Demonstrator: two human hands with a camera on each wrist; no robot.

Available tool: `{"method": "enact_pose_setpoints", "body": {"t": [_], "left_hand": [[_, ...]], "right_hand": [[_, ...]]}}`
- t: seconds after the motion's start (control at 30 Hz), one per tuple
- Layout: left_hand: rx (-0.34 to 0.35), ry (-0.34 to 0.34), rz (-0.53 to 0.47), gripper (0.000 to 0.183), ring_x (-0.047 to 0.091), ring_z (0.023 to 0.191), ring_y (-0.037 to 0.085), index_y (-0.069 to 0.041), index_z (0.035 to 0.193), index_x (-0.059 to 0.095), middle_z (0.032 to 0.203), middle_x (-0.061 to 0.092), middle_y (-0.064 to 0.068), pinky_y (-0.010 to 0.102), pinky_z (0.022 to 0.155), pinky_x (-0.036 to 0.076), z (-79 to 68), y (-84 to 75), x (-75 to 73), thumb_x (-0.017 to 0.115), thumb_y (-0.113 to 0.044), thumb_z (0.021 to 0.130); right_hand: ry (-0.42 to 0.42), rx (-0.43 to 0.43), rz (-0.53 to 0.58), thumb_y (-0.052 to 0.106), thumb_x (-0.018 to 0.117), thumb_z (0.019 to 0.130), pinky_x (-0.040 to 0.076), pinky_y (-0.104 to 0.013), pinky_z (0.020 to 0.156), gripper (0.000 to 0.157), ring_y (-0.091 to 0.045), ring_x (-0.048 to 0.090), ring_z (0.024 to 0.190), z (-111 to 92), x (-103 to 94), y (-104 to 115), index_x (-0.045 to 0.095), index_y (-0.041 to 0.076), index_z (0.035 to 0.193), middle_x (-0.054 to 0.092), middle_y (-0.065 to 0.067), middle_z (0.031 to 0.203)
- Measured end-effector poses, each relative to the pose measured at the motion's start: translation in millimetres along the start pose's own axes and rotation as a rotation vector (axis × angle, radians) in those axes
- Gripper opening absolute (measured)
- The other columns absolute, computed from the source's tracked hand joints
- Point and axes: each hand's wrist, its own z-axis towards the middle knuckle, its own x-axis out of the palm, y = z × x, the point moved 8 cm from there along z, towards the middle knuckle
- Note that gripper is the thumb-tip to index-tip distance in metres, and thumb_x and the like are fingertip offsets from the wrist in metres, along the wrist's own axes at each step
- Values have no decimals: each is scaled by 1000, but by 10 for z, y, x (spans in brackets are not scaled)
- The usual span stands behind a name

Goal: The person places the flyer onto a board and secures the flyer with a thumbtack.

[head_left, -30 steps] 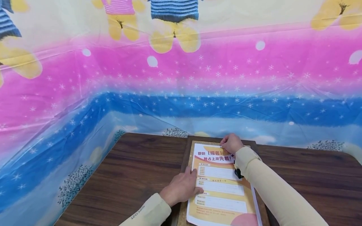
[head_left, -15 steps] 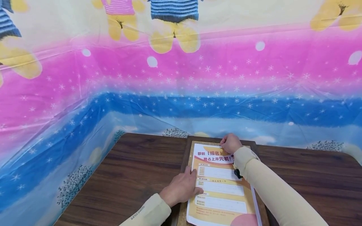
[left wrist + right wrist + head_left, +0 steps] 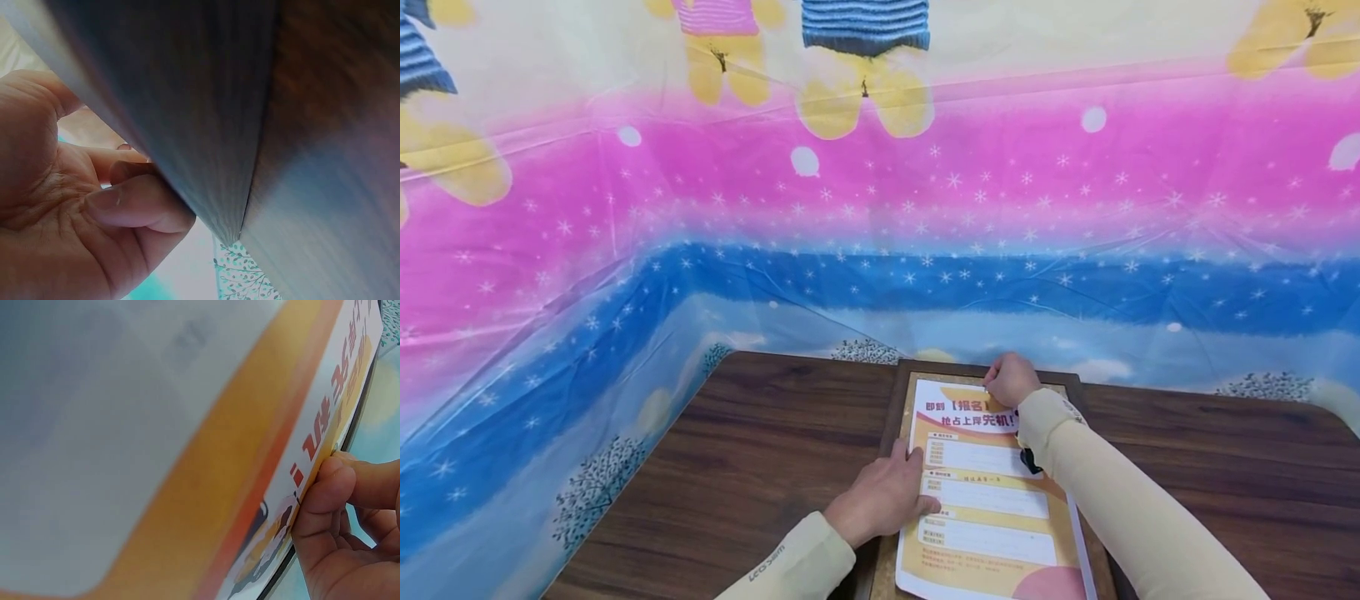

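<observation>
A printed poster sheet [image 3: 988, 479] lies on a cork board with a dark wooden frame [image 3: 891, 421]. My left hand [image 3: 877, 497] rests across the board's left edge, thumb over the sheet and forefinger near its border. In the left wrist view, other fingers [image 3: 140, 203] of that hand are bent beside the frame's side. My right hand [image 3: 1015, 382] is at the sheet's top edge. Its thumb and forefinger pinch a small pushpin [image 3: 335, 449] there, mostly hidden by the fingertips. Part of the poster's upper right is covered by the right hand and sleeve.
The board lies on a dark wood-grain table [image 3: 752, 442], reaching its far edge. Behind and to the left hangs a colourful printed cloth [image 3: 880, 208] with snowflakes. A black strap piece [image 3: 1030, 460] shows under the right sleeve.
The view shifts very slightly. Both hands keep their places, the left on the board's edge and the right pinching the pushpin at the top of the sheet.
</observation>
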Motion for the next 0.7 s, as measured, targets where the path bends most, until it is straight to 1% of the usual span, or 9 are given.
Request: {"method": "enact_pose_setpoints", "body": {"t": [0.13,0.27,0.4,0.57,0.7], "left_hand": [[4,1,0,71,47,61,15,1,125,38,112,37,16,26,53,39,-9,-14,5,58,-46,76],[16,-7,9,71,48,62,15,1,124,38,110,38,16,26,53,39,-14,-47,-7,58,-46,76],[23,-10,6,70,48,62,14,1,123,39,111,38,16,26,52,39,-11,-78,-6,58,-47,76],[16,-6,-43,67,45,58,12,0,121,40,106,38,13,24,50,38,1,-93,5,60,-46,76],[-2,3,-110,59,43,57,12,-1,120,40,99,36,11,25,48,37,18,-82,7,56,-42,80]], "right_hand": [[8,5,3,9,58,81,40,-32,58,5,-24,50,73,-23,-3,-5,61,5,79,54,-8,78],[11,28,17,10,57,82,40,-33,60,6,-24,50,74,-44,-24,-22,60,5,82,53,-9,79],[1,35,23,10,57,81,40,-33,59,5,-24,50,74,-66,-54,-53,59,5,81,53,-9,79],[-5,16,14,11,57,81,40,-32,58,6,-23,50,73,-82,-79,-106,59,6,81,53,-9,78],[-2,-11,-2,13,58,82,40,-31,59,7,-22,49,72,-70,-77,-144,59,7,81,53,-7,78]]}}
